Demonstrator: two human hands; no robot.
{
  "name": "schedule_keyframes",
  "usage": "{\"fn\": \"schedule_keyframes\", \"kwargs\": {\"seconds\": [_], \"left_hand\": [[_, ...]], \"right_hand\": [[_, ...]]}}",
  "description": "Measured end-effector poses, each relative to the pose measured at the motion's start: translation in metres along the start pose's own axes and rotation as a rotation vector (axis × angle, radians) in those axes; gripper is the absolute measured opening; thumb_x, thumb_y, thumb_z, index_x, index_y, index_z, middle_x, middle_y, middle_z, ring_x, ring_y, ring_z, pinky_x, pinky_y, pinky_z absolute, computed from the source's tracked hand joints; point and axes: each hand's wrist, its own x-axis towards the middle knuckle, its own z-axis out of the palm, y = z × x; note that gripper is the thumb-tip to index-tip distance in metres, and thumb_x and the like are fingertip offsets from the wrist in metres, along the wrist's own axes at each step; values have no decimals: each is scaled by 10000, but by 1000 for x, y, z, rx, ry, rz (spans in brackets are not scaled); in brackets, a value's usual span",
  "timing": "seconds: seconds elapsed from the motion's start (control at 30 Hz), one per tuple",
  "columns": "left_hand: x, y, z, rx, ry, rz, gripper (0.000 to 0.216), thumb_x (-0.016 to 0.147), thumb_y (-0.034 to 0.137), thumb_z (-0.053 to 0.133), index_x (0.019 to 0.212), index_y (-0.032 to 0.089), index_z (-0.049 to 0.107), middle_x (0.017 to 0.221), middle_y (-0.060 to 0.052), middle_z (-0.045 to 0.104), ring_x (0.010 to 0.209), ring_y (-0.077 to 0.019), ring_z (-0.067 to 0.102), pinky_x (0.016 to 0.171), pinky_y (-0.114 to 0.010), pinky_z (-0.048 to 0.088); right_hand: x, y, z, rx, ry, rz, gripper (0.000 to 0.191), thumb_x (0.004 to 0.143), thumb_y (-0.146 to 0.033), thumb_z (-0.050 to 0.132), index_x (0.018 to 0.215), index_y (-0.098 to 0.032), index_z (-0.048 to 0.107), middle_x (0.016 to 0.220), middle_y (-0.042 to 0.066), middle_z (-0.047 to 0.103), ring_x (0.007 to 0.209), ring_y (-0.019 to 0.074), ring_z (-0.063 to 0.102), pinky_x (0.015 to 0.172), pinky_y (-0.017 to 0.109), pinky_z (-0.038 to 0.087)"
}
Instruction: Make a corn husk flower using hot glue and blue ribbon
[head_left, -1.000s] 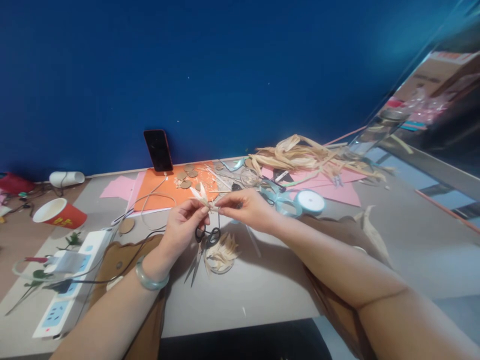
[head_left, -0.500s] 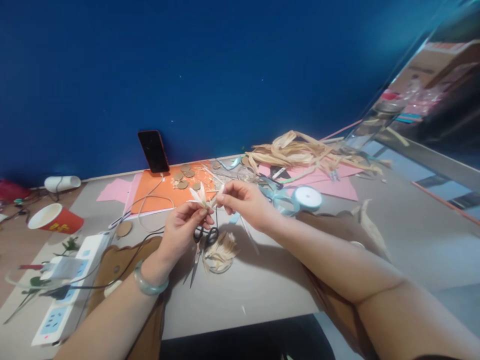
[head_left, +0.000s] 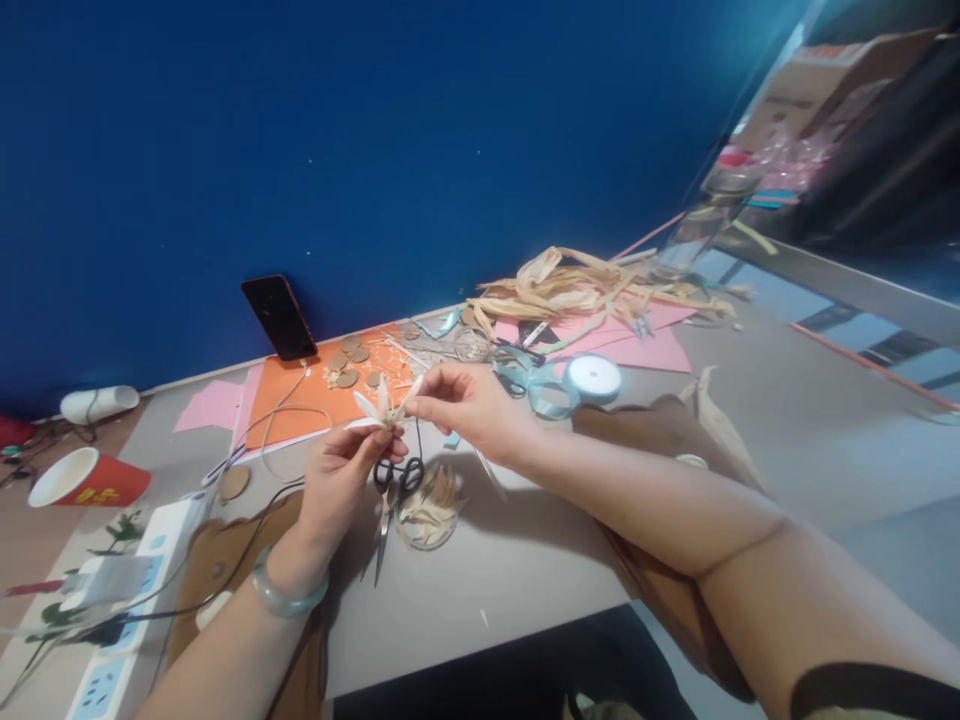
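Observation:
Between my hands is a small flower of pale corn husk petals (head_left: pixel 382 403). My left hand (head_left: pixel 346 468) pinches its base between thumb and fingers, the petals fanning upward. From the right, my right hand (head_left: pixel 461 410) pinches one petal at the flower's side. Just below the left fingers lie black-handled scissors (head_left: pixel 396 490), slightly spread, blades toward me. Beside them a small clear round dish (head_left: pixel 429 510) is heaped with cut husk pieces. A thin white stick (head_left: pixel 491 472) lies under my right wrist.
A phone (head_left: pixel 277 315) leans on the blue wall. Orange paper (head_left: pixel 281 425) carries round wooden slices. Corn husks (head_left: pixel 551 285) are piled behind a ribbon spool (head_left: pixel 592 378). At left are a red paper cup (head_left: pixel 112 482) and a power strip (head_left: pixel 161 535) with cables.
The view has shifted, moving the scene left. The flower's petals now stand more spread and upright, and my right hand has come closer, touching a petal.

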Motion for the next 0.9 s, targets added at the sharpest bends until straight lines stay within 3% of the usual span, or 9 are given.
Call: {"fn": "schedule_keyframes", "kwargs": {"seconds": [0.37,0.9], "left_hand": [[-1,2,-1,54,-5,13,212,750,286,727,847,155,591,723,-43,728,589,-156,692,577,-253,568],[-3,-1,-2,88,-35,-19,177,740,316,729,772,147,685,698,-56,723,593,-172,688,588,-283,577]], "right_hand": [[0,3,-1,28,-6,-51,107,685,-195,693,664,-144,602,607,-34,601,547,65,512,520,199,393],[0,5,0,40,-24,1,129,659,-220,698,665,-139,598,586,-30,588,505,59,457,466,189,348]]}}
